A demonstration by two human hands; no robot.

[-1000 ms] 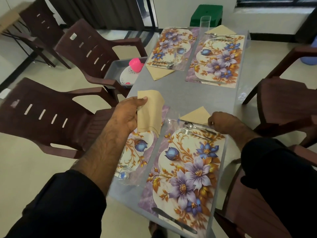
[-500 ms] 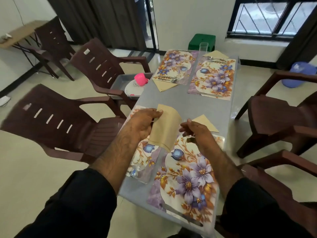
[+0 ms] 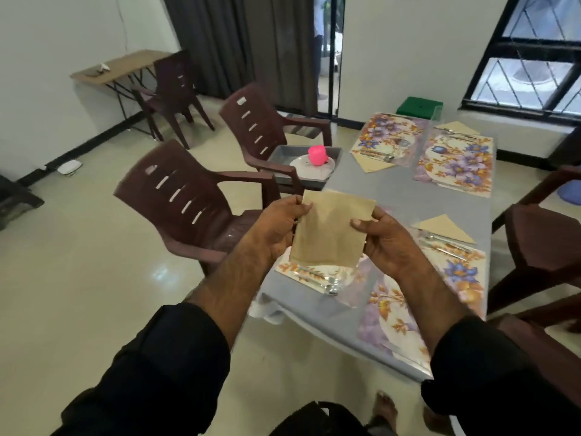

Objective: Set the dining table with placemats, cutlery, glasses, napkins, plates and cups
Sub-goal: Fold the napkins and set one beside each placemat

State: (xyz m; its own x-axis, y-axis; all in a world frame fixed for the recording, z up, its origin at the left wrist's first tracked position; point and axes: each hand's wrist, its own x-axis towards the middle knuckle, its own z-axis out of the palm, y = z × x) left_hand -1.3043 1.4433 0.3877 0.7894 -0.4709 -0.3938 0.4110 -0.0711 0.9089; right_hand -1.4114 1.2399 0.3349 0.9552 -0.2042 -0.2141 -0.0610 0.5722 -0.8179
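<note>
Head view. Beige napkin (image 3: 331,229) held up flat above the near-left floral placemat (image 3: 309,272), clear of the table (image 3: 408,196). Left hand (image 3: 276,229) pinching the napkin's left edge, thumb on the front; right hand (image 3: 385,236) pinching the right edge likewise. Spoon and fork (image 3: 330,286) lying on that placemat below. Three other settings each showing a napkin folded to a triangle: near right (image 3: 445,228), far left (image 3: 374,163), far right (image 3: 459,128). Plates and a pink cup (image 3: 317,155) waiting in the grey tray (image 3: 284,154) on the chair (image 3: 264,127).

Step judged: folding this last napkin. Recommended: bring one corner onto the opposite corner, crease cleanly, match the triangles already laid, then set it at the placemat's edge without disturbing the cutlery.
</note>
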